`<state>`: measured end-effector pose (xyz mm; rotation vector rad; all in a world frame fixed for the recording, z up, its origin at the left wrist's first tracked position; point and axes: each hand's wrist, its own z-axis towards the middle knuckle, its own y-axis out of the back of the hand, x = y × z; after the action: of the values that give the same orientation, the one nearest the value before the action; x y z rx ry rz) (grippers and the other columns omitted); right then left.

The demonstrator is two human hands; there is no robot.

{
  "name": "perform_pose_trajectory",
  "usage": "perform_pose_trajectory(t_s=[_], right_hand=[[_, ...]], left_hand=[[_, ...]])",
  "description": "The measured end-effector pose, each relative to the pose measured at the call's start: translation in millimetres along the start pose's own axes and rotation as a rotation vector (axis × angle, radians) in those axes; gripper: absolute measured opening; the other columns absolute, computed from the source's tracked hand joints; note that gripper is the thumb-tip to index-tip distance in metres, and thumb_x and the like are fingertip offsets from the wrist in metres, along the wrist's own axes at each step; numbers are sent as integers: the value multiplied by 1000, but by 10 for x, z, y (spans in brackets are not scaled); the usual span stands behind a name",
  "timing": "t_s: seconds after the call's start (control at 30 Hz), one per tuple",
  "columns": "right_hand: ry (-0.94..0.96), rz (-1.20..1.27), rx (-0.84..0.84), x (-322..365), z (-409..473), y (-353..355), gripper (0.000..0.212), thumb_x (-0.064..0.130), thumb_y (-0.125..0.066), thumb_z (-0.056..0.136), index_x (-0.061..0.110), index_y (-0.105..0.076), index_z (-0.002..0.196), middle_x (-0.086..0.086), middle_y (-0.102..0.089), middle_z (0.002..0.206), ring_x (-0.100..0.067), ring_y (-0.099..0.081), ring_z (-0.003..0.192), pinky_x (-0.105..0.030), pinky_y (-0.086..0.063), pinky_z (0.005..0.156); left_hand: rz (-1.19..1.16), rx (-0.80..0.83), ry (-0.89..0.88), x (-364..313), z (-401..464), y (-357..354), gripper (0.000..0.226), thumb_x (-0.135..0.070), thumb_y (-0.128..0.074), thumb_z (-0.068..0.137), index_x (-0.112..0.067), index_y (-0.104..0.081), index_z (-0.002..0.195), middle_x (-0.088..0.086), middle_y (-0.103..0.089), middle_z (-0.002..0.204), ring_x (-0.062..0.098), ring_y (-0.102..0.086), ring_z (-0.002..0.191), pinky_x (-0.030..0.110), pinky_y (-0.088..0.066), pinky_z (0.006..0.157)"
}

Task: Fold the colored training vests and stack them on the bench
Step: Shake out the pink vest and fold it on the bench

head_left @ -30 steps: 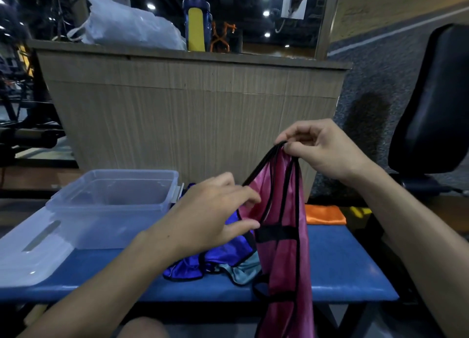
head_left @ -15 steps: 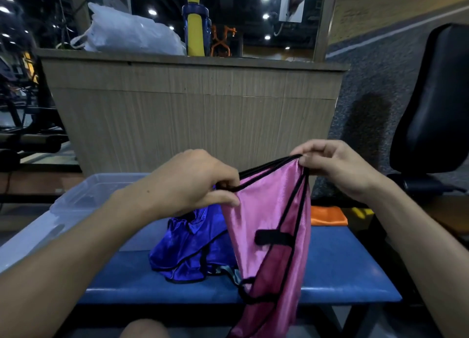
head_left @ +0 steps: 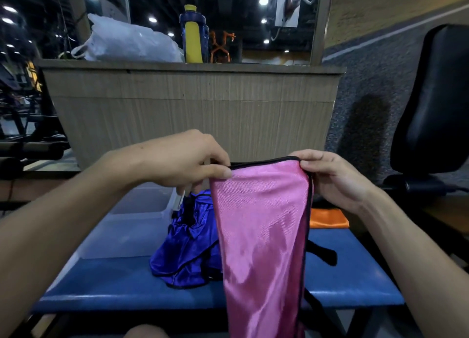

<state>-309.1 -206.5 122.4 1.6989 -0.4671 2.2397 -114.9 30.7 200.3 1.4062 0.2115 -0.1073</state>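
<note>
Blue surface [head_left: 355, 281] below me has a crumpled blue vest [head_left: 185, 256] next to a clear plastic bin [head_left: 137, 210]. My left hand [head_left: 182, 160] and right hand [head_left: 332, 177] each have a grip pinched on the pink vest's [head_left: 261, 236] black-trimmed top edge, so it hangs over the front edge.

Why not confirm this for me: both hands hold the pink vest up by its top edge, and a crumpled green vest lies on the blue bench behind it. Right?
Wrong on one count. The head view shows the crumpled vest is blue, not green. The rest holds: left hand and right hand hold the pink vest by its top edge, over the blue bench.
</note>
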Motion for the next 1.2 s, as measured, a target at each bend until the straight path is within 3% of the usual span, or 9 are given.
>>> perform_pose_trajectory(t_s=[0.1, 0.23, 0.33, 0.47, 0.7, 0.9, 1.07, 1.13, 1.2], right_hand=[[14, 7, -10, 42, -3, 59, 23, 3, -56, 89, 9, -73, 104, 0, -73, 80, -6, -65, 62, -18, -54, 56], [15, -73, -16, 31, 34, 126, 24, 8, -64, 87, 14, -77, 105, -6, -74, 96, -12, -68, 81, -20, -57, 76], [-22, -148, -48, -16, 59, 136, 22, 13, -70, 85, 15, -77, 105, -7, -74, 98, -14, -68, 85, -23, -56, 77], [7, -51, -112, -62, 76, 88, 20, 20, -72, 82, 21, -80, 101, -2, -74, 94, -11, -65, 81, -26, -53, 77], [62, -7, -124, -15, 116, -9, 21, 16, -66, 85, 18, -78, 102, -1, -75, 94, -8, -65, 78, -22, -54, 77], [44, -58, -124, -37, 108, 44, 23, 21, -69, 84, 20, -80, 104, -5, -74, 102, -13, -63, 89, -31, -48, 92], [62, -55, -145, -67, 114, 42, 21, 19, -67, 85, 20, -81, 101, -4, -74, 96, -12, -64, 86, -28, -50, 88], [67, -66, -145, -72, 125, 45, 20, 20, -67, 85, 21, -81, 100, -4, -74, 95, -11, -65, 85, -27, -51, 86], [67, -74, -148, -78, 133, 50, 19, 19, -67, 86, 21, -81, 99, -2, -75, 95, -10, -65, 85, -27, -51, 86]], left_hand=[[-92, -19, -5, 37, 9, 52, 17, -29, -64, 98, -22, -71, 85, 6, -73, 66, 22, -72, 56, 33, -59, 51], [-222, -162, -55, 21, 26, 86, 11, -22, -71, 92, -12, -75, 91, 1, -73, 63, 18, -73, 56, 31, -60, 52], [-310, -215, -73, 5, 51, 92, 11, -21, -74, 88, -10, -77, 91, 3, -75, 68, 19, -74, 62, 32, -60, 51], [-265, -201, -101, -12, 49, 26, 9, -27, -84, 79, -20, -81, 83, -1, -74, 68, 12, -69, 60, 25, -49, 45], [-198, -227, -56, 58, 56, -231, 17, -30, -92, 70, -21, -78, 73, -16, -60, 52, -1, -51, 49, 10, -34, 53], [-152, -304, -48, 170, 81, -326, 23, -45, -91, 65, -29, -79, 76, 4, -66, 67, 20, -56, 61, 39, -46, 62], [-441, -16, -79, 195, 50, -317, 16, -28, -82, 80, -17, -82, 91, -6, -76, 80, 2, -61, 71, 22, -48, 69], [-385, -16, -90, 184, 54, -334, 13, -22, -82, 83, -15, -82, 94, -13, -75, 79, -6, -61, 70, 13, -45, 68], [-277, -127, -102, 178, 68, -362, 12, -28, -85, 79, -23, -83, 89, -15, -72, 74, -1, -61, 66, 18, -47, 64]])
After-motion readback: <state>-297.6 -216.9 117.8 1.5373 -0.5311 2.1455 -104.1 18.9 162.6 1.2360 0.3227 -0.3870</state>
